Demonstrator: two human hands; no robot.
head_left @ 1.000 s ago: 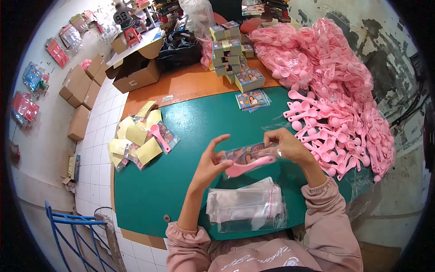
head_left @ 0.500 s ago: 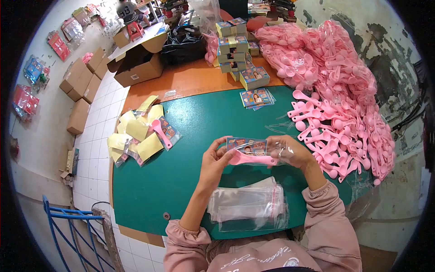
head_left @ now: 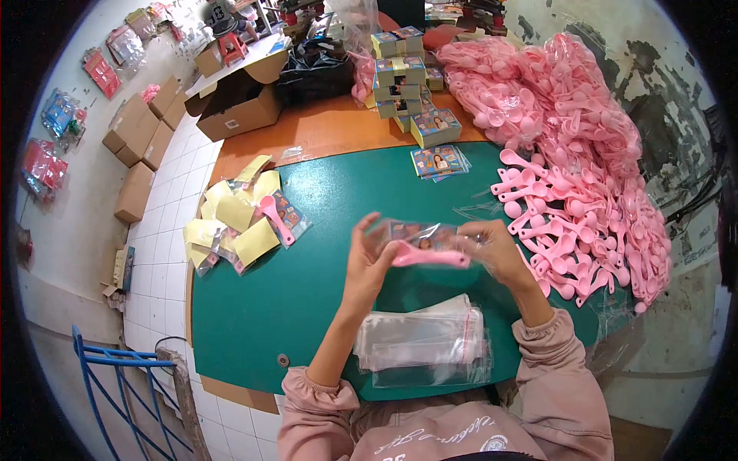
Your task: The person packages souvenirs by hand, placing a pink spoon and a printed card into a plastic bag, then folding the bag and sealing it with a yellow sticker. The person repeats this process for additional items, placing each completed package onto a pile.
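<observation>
Between my hands is a clear plastic bag (head_left: 442, 233) with a printed card inside and a pink spoon (head_left: 430, 257) along its lower side, slightly blurred. My left hand (head_left: 367, 257) pinches the bag and the spoon's bowl end, thumb in front. My right hand (head_left: 498, 253) is closed on the bag's right end, close to the spoon's handle. Below the hands lies a stack of clear bags (head_left: 419, 338) on the green table (head_left: 307, 307). Packed bags with yellow card backs (head_left: 234, 215) are piled to the left, one with a pink spoon on top.
A large heap of pink spoons (head_left: 557, 223) covers the table's right side, with bagged ones behind. Bundled printed cards (head_left: 400, 71) stand at the back, loose cards (head_left: 440, 161) before them. An open carton (head_left: 238, 115) and black bag (head_left: 315, 73) are back left. A person (head_left: 223, 19) sits far off.
My left hand has raised its fingers slightly along the bag's left end. The bag has shifted a little and now covers the card more to the left. The spoon stays beneath the thumb.
</observation>
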